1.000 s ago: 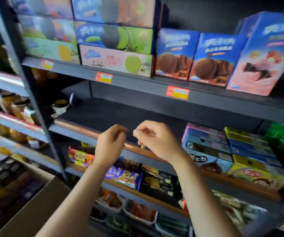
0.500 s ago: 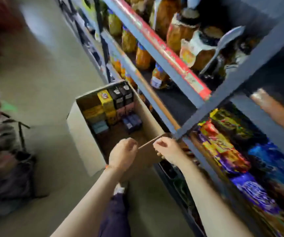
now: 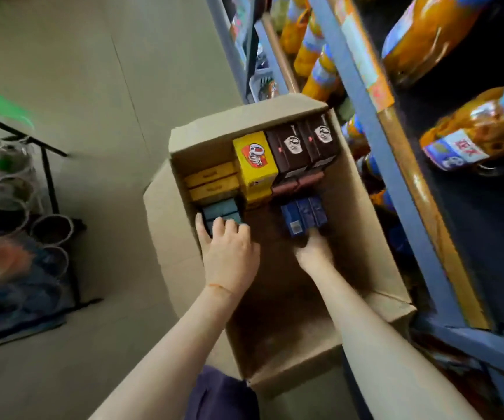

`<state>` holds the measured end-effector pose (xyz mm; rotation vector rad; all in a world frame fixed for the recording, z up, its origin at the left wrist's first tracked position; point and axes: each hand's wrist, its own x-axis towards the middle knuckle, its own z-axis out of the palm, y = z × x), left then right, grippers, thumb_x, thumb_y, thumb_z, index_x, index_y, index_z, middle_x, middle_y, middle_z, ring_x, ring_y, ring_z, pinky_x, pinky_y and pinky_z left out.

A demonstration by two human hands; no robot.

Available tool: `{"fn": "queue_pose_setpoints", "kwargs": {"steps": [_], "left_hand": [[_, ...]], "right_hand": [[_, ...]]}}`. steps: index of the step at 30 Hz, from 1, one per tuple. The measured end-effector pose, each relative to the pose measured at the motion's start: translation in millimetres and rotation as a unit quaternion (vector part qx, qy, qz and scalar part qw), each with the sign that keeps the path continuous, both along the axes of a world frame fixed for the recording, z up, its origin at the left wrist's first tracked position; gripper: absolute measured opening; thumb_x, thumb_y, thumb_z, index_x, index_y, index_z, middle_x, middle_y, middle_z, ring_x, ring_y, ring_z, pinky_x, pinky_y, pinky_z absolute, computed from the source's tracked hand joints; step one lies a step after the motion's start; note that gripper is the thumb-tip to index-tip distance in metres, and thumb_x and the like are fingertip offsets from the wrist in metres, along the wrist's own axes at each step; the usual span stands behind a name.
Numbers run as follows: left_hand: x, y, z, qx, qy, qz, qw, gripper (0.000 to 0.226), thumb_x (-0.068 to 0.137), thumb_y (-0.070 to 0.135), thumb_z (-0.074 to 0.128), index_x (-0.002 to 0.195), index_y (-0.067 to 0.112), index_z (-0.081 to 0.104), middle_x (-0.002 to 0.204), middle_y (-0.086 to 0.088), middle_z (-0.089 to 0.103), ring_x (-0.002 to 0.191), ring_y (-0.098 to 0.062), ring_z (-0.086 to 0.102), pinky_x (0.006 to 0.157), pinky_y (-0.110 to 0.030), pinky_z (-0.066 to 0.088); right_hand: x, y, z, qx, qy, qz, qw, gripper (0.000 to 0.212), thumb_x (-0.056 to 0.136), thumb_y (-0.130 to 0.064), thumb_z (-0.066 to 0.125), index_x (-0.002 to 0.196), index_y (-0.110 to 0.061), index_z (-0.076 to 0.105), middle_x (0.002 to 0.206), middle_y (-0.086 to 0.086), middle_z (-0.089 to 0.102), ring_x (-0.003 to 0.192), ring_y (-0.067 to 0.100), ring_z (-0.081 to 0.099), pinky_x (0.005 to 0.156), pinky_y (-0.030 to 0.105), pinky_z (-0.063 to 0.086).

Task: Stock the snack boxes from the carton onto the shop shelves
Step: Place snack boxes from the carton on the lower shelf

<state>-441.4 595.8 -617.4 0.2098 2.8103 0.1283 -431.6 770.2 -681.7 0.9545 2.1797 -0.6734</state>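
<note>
Down from the shelf edge into the carton (image 3: 362,207) now, left hand (image 3: 229,256) curled round a teal box (image 3: 221,211), right hand (image 3: 315,253) at the blue boxes (image 3: 303,216), grip hidden: next pick-up starting, shelves (image 3: 408,177) waiting.

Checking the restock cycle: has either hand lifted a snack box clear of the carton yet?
No. Both the left hand and the right hand are down inside the carton, at the teal box and blue boxes.

Pale tiled floor (image 3: 99,86) runs beside blue metal shelving (image 3: 396,183); a black rack (image 3: 50,183) stands left.
</note>
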Motion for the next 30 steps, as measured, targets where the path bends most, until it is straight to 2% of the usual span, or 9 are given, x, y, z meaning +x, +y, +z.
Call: {"fn": "queue_pose_setpoints", "kwargs": {"steps": [4, 7, 9, 12, 17, 22, 25, 27, 30], "left_hand": [[-2, 4, -19, 0.015, -0.099, 0.009, 0.995, 0.025, 0.090, 0.034, 0.054, 0.107, 0.019, 0.066, 0.106, -0.007, 0.067, 0.112, -0.030, 0.057, 0.116, -0.053, 0.022], [-2, 9, -29, 0.034, -0.161, 0.003, 0.986, 0.028, 0.096, 0.037, 0.047, 0.114, 0.021, 0.060, 0.113, -0.007, 0.065, 0.109, -0.028, 0.060, 0.095, -0.039, 0.042], [-4, 12, -29, 0.052, -0.145, -0.004, 0.988, 0.025, 0.096, 0.037, 0.046, 0.110, 0.021, 0.060, 0.109, -0.006, 0.066, 0.103, -0.028, 0.062, 0.085, -0.036, 0.045], [-7, 15, -30, 0.067, -0.131, 0.000, 0.989, 0.024, 0.097, 0.037, 0.046, 0.107, 0.021, 0.060, 0.105, -0.005, 0.065, 0.100, -0.027, 0.062, 0.083, -0.037, 0.047], [-6, 11, -28, 0.091, -0.116, 0.002, 0.989, 0.024, 0.096, 0.033, 0.047, 0.107, 0.018, 0.062, 0.104, -0.006, 0.065, 0.099, -0.028, 0.061, 0.082, -0.038, 0.050], [12, 27, -4, 0.160, -0.111, 0.014, 0.981, 0.028, 0.094, 0.029, 0.051, 0.119, 0.017, 0.058, 0.112, -0.005, 0.058, 0.103, -0.026, 0.058, 0.079, -0.035, 0.048], [33, 41, 20, 0.239, -0.090, 0.036, 0.966, 0.057, 0.088, 0.027, 0.062, 0.141, 0.018, 0.042, 0.133, -0.006, 0.047, 0.118, -0.025, 0.053, 0.084, -0.034, 0.050], [48, 48, 41, 0.289, -0.061, 0.046, 0.954, 0.075, 0.085, 0.030, 0.070, 0.149, 0.019, 0.032, 0.146, -0.005, 0.039, 0.131, -0.022, 0.044, 0.097, -0.032, 0.048], [75, 61, 86, 0.375, -0.039, 0.039, 0.926, 0.101, 0.079, 0.040, 0.080, 0.157, 0.021, 0.018, 0.159, 0.000, 0.026, 0.145, -0.016, 0.027, 0.114, -0.029, 0.028]], "right_hand": [[-13, -10, -26, 0.071, -0.011, 0.024, 0.997, 0.062, 0.097, -0.031, 0.057, 0.150, -0.018, 0.028, 0.141, 0.012, 0.048, 0.126, 0.033, 0.052, 0.095, 0.046, 0.046], [-16, -17, -39, 0.115, 0.002, 0.044, 0.992, 0.062, 0.097, -0.036, 0.057, 0.147, -0.015, 0.028, 0.134, 0.012, 0.054, 0.117, 0.033, 0.059, 0.086, 0.044, 0.049], [-16, -19, -42, 0.134, 0.012, 0.047, 0.990, 0.061, 0.096, -0.036, 0.058, 0.145, -0.013, 0.030, 0.129, 0.013, 0.058, 0.112, 0.032, 0.062, 0.080, 0.041, 0.049], [-16, -17, -48, 0.148, 0.022, 0.044, 0.988, 0.052, 0.096, -0.035, 0.060, 0.137, -0.013, 0.037, 0.122, 0.012, 0.062, 0.106, 0.030, 0.065, 0.073, 0.038, 0.047], [-15, -12, -38, 0.122, 0.061, 0.018, 0.991, 0.043, 0.093, -0.033, 0.064, 0.129, -0.015, 0.048, 0.125, 0.011, 0.061, 0.112, 0.032, 0.062, 0.077, 0.038, 0.047], [5, -2, 19, 0.070, 0.191, -0.004, 0.979, 0.046, 0.079, -0.030, 0.076, 0.118, -0.015, 0.055, 0.123, 0.009, 0.057, 0.108, 0.031, 0.060, 0.082, 0.040, 0.051], [33, 12, 73, 0.035, 0.286, -0.013, 0.958, 0.037, 0.076, -0.025, 0.077, 0.104, -0.020, 0.054, 0.108, 0.004, 0.061, 0.095, 0.024, 0.061, 0.075, 0.037, 0.053], [58, 23, 118, 0.009, 0.342, -0.013, 0.940, 0.036, 0.077, -0.022, 0.077, 0.103, -0.024, 0.052, 0.104, -0.003, 0.060, 0.092, 0.011, 0.059, 0.068, 0.023, 0.048], [103, 38, 190, -0.055, 0.427, -0.055, 0.901, 0.037, 0.080, -0.017, 0.077, 0.108, -0.023, 0.053, 0.100, -0.015, 0.061, 0.089, -0.007, 0.059, 0.067, 0.007, 0.043]]}}
